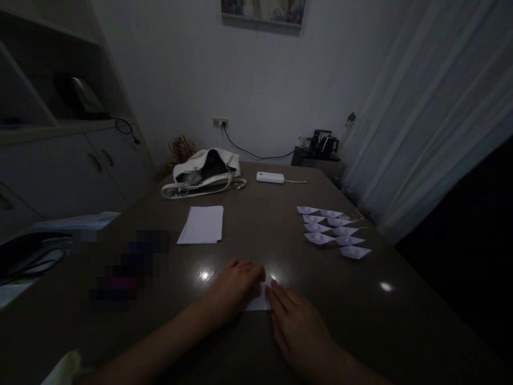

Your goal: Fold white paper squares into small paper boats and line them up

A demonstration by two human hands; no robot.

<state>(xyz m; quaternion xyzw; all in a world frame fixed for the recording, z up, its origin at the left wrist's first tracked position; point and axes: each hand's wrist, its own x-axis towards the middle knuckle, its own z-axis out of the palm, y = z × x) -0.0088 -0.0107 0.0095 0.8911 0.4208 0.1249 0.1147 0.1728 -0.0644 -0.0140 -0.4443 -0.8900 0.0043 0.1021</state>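
Both my hands rest on a small white sheet of paper (259,302) near the front edge of the dark table (280,240). My left hand (237,286) lies curled over the sheet's left part, fingers pressing down on it. My right hand (297,323) lies flat with fingers stretched toward the sheet's right edge, fingertips touching it. Most of the sheet is hidden under the hands. A stack of white paper (201,224) lies farther back on the left. Several folded white paper boats (332,230) sit in rows at the right.
A white handbag (204,172) and a white power bank (270,177) with a cable lie at the table's far end. Blurred dark items (128,267) lie at the left. Shelves and cabinets stand on the left, a pale curtain (433,133) on the right.
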